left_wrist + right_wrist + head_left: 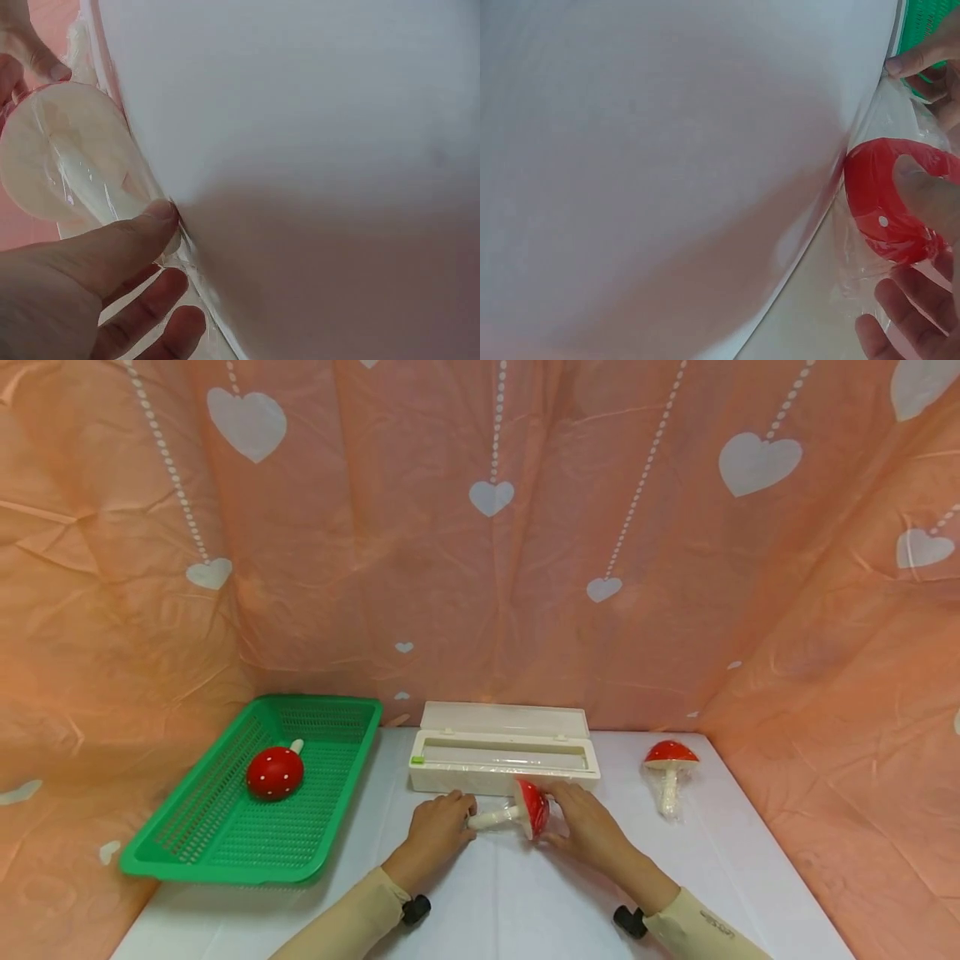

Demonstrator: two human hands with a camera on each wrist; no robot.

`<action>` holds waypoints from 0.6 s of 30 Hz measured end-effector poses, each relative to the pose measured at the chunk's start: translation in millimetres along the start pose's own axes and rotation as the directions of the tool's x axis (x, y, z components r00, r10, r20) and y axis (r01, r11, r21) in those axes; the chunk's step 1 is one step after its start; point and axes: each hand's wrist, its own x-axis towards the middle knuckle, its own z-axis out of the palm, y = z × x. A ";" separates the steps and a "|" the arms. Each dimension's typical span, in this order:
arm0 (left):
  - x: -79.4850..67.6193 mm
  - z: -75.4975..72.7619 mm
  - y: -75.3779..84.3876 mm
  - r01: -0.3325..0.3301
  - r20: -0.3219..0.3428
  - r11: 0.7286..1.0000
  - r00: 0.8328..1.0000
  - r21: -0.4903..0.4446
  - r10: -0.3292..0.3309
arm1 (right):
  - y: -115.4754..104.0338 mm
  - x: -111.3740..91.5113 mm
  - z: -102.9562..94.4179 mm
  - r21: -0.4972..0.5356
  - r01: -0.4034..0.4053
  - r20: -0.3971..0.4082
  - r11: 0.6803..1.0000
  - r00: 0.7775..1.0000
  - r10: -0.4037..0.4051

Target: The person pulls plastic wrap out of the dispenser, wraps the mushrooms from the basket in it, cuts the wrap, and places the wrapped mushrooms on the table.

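Observation:
A toy mushroom with a white stem and a red, white-dotted cap (534, 810) lies on its side in clear plastic film, between both hands. With thumb and fingers, my left hand (437, 828) pinches the wrapped end of the stem (493, 817). My right hand (591, 828) holds the cap, its thumb pressed on the red top in the right wrist view. Crinkled film (922, 124) covers the stem there. The pale underside of the cap (64, 150) faces the left wrist camera.
Just behind the hands stands a white film box (506, 781), lid raised, a roll inside. Another film-wrapped mushroom (670, 768) lies at the right. On the left, a green basket (225, 870) holds an unwrapped red mushroom (275, 774). Orange heart-print cloth (420, 568) surrounds the table.

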 end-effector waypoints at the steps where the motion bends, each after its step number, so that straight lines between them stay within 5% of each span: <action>1: 0.5 0.7 0.2 -0.002 -0.005 1.000 1.000 0.007 0.002 | -0.3 0.4 -0.1 -0.004 0.004 -0.007 1.000 1.000 -0.004; 18: -5.0 -17.7 -6.2 0.016 -0.042 0.993 0.999 -0.117 -0.021 | 2.7 -2.7 1.5 0.136 0.024 -0.120 0.990 0.993 -0.007</action>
